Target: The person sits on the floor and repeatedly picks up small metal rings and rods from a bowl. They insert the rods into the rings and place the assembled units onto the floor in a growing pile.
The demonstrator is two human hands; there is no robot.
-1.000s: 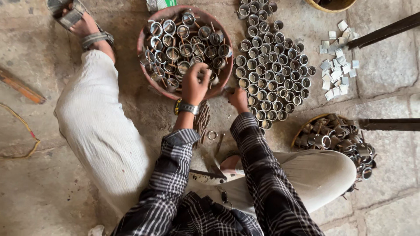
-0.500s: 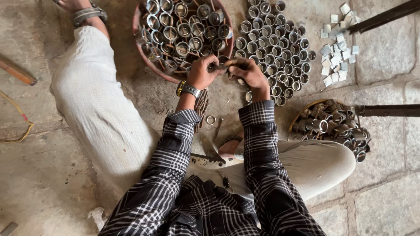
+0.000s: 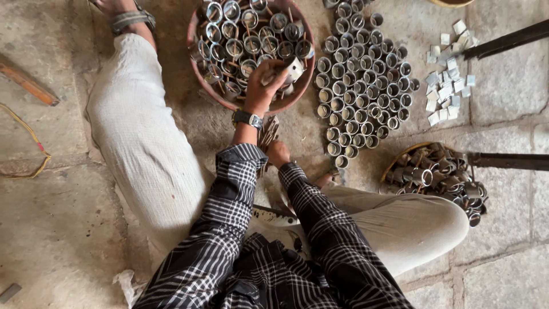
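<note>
My left hand (image 3: 264, 84), with a wristwatch, reaches over the near rim of a reddish bowl (image 3: 286, 104) and is closed on a small metal cup (image 3: 294, 68). The bowl is packed with several similar metal cups that have thin sticks in them. My right hand (image 3: 278, 153) is lower, close to my body. Its fingers are curled down onto a bundle of thin sticks (image 3: 267, 133) lying on the floor between the bowl and my knees.
Several empty metal cups (image 3: 360, 80) stand in rows on the stone floor right of the bowl. A basket of more cups (image 3: 434, 171) lies at the right, and small white pieces (image 3: 449, 91) beyond it. Two dark bars (image 3: 509, 161) run in from the right edge. My trouser legs (image 3: 137, 143) spread to both sides.
Both hands were together at the bowl's rim. Now my right hand has dropped back to the stick bundle, while my left hand stays over the bowl with a cup.
</note>
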